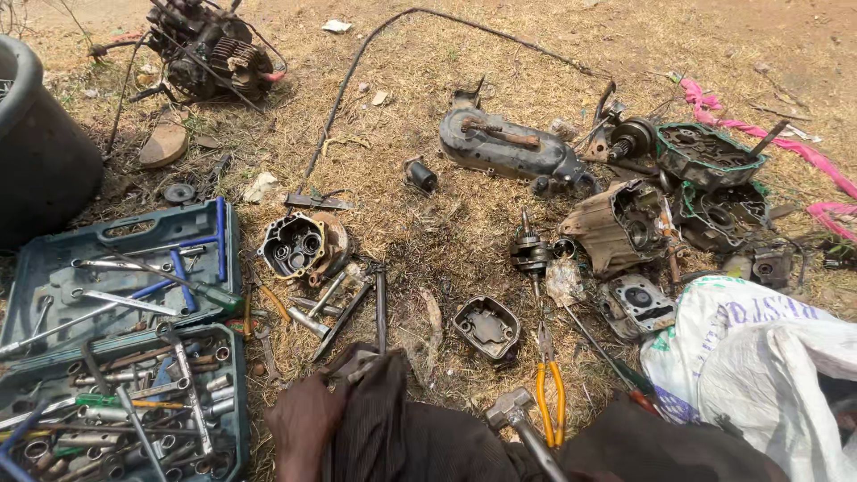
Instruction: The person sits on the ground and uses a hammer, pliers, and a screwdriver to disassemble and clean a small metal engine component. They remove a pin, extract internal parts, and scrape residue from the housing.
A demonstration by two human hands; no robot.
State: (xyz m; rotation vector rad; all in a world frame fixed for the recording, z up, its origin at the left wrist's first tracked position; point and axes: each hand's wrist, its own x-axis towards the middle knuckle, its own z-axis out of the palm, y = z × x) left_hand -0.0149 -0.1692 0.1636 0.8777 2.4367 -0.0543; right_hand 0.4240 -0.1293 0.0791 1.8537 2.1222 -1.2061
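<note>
At the bottom edge, the left hand (302,419) rests on the person's dark trouser knee (393,428), its grip curled shut around a small grey metal part (353,364) that pokes out just above the knuckles; what kind of part it is cannot be told. The right hand is out of view. Just to the right of the knee lie a hammer (518,419) and yellow-handled pliers (549,393) on the dry grass. To the left sits an open green tool case (120,339) filled with sockets, spanners and wrenches. Just beyond the hand, several loose bolts and rods (344,308) lie scattered, and a small black engine cover (486,328) rests near them. A white woven sack (759,357) bulges at the right. Farther out, a round engine casing (299,245) lies beside the tool case, and a crankshaft (531,253) stands near a cluster of engine housings (661,214). A long grey side cover (504,143) lies beyond those. At the far edge, a stripped engine block (210,49) sits on bare ground, with a dark tub (36,134) at the left.
</note>
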